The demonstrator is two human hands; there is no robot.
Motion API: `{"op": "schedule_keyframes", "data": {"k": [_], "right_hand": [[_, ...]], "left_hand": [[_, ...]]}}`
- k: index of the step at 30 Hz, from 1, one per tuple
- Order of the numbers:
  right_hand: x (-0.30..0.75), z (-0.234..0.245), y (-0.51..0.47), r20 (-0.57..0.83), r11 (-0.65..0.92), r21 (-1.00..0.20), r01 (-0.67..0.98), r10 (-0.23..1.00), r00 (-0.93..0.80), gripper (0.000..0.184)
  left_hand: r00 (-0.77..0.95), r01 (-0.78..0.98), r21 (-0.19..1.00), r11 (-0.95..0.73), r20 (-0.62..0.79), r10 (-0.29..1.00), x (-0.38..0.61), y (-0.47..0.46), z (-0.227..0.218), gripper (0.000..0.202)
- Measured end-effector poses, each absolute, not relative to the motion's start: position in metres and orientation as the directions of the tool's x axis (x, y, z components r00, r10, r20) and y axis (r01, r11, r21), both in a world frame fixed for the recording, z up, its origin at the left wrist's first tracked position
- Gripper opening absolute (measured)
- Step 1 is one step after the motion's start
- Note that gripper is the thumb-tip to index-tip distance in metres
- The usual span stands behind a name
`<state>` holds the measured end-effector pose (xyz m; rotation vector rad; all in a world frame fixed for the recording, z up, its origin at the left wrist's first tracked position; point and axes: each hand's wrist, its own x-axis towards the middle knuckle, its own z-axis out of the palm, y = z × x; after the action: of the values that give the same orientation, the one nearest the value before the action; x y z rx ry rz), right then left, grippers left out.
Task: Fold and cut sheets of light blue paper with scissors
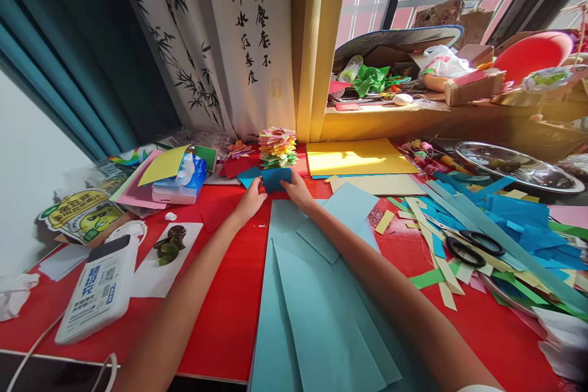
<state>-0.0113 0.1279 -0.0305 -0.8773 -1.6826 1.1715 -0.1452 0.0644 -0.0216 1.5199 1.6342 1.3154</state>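
Note:
Between both hands is a small dark blue piece of paper [276, 179], held up over the far part of the red table. My left hand [252, 196] pinches its left edge, and my right hand [297, 188] grips the right edge. Just left of it lies a brighter blue paper piece [248, 176]. Behind the held paper stands a stack of folded paper pieces [277, 147] in pink, yellow and green layers. Large light blue sheets [321, 300] spread beneath my right forearm. My fingertips are partly hidden behind the paper.
Scissors [473, 248] lie among paper strips on the right, near a metal dish [519, 166]. Yellow card [358, 158] sits at the back. On the left are a white power bank [98, 291], a tissue pack [181, 180] and peels on a napkin [158, 275].

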Motion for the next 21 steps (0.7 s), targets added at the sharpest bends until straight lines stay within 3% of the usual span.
{"op": "schedule_keyframes", "data": {"k": [4, 9, 14, 21], "right_hand": [[-0.003, -0.030, 0.135, 0.275, 0.325, -0.942, 0.089, 0.893, -0.358, 0.039], [-0.001, -0.037, 0.136, 0.235, 0.302, -0.941, 0.153, 0.907, -0.349, 0.039], [-0.003, -0.040, 0.137, 0.246, 0.304, -0.944, 0.130, 0.909, -0.337, 0.039], [-0.002, -0.040, 0.138, 0.251, 0.303, -0.947, 0.104, 0.903, -0.349, 0.040]], "left_hand": [[-0.286, 0.581, 0.808, -0.100, 0.318, 0.904, -0.160, 0.061, -0.015, 0.050], [-0.385, 0.734, 0.676, 0.061, 0.340, 0.858, -0.172, 0.049, -0.020, 0.044], [-0.414, 0.783, 0.602, 0.159, 0.312, 0.855, -0.169, 0.052, -0.029, 0.044], [-0.449, 0.779, 0.598, 0.188, 0.323, 0.833, -0.169, 0.056, -0.029, 0.042]]}}
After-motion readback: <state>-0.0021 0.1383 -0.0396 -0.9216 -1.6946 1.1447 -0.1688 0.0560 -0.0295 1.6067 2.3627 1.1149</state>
